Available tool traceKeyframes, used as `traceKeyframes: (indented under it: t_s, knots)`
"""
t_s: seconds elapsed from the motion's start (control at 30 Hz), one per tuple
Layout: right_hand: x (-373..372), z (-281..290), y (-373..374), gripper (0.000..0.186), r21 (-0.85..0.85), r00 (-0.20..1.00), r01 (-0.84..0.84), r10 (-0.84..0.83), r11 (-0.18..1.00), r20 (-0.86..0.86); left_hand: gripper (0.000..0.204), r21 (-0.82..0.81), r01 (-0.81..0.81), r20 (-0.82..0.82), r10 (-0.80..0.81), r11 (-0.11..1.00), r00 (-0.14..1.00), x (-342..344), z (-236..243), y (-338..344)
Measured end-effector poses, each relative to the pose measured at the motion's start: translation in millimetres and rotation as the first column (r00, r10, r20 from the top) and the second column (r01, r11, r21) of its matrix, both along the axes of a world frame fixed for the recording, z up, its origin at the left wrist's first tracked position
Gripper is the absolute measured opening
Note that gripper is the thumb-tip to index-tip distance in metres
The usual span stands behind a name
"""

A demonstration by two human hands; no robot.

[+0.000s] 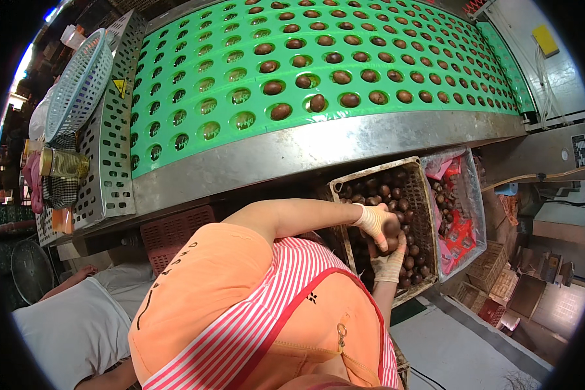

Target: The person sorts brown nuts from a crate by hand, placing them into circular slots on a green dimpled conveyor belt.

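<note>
My left hand (372,221) and my right hand (390,263), both in cream gloves, are close together over a worn plastic crate (426,195) full of brown eggs (383,190). Fingers of both hands curl round brown eggs (391,227) held just above the others; how many is unclear. Directly right of the crate is a plastic-lined bin (474,227) with more eggs and crumpled red packets (460,244).
A green dimpled conveyor (240,149), its right part filled with eggs, spans the top behind a steel edge (273,169). At left are a blue basket (78,84), jar (65,164) and perforated ledge (110,188). A red crate (169,237) and another person (65,325) are lower left.
</note>
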State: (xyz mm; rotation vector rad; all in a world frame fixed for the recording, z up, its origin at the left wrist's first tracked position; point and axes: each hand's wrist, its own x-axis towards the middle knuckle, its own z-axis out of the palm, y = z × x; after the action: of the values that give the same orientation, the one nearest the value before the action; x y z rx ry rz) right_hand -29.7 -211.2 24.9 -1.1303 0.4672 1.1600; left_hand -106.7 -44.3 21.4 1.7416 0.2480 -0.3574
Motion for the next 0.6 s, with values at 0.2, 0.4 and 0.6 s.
traceKeyframes:
  t_s: [0.2,0.4,0.6]
  knots:
    - [-10,36,72,0.067,0.163,0.99,-0.103,0.086,0.981,0.111,0.093,0.124,-0.224,0.279,0.182,0.967,0.943,-45,46,60]
    - [-101,71,209,0.053,0.477,0.834,-0.55,0.481,0.686,0.271,0.09,0.05,-0.589,0.391,0.527,0.806,0.754,-177,80,139]
    - [-228,42,329,0.047,0.51,0.637,-0.727,0.728,0.459,0.254,0.094,0.254,-0.84,0.435,0.719,0.479,0.541,-324,47,200]
